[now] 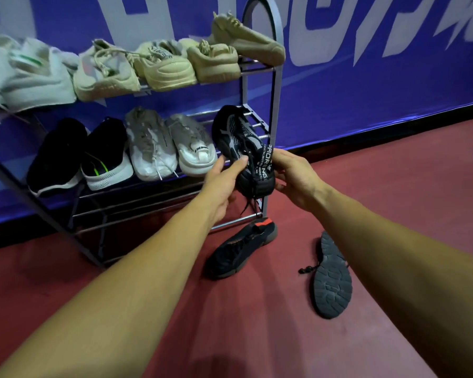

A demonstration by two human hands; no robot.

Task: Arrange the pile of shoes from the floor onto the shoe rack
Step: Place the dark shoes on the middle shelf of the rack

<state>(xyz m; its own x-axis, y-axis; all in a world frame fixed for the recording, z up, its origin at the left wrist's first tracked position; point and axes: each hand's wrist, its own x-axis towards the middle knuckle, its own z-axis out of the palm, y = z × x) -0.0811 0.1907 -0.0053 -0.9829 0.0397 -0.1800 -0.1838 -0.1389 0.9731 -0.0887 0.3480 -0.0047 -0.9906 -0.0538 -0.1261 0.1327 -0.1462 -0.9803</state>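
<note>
Hands out in front of the shoe rack (276, 85), both closed on one black knit shoe (239, 137). Left hand (221, 181) wrapped round the heel end from the left, thumb up against the laces; right hand (295, 178) gripping the heel from the right, fingers curled behind a lettered strap. Toe pointed up and away, over the right end of the middle shelf, laces dangling below. Middle shelf holding two black sneakers (79, 156) and a grey-white pair (170, 145). Top shelf lined with pale beige and off-white shoes (159, 64), one beige shoe (246, 39) perched higher at the right end. Bottom rails bare. On the red floor (393, 186), just beside the rack's right foot, a black shoe with an orange heel tab (238, 249); near it, another dark shoe (332, 282) lying sole up.
</note>
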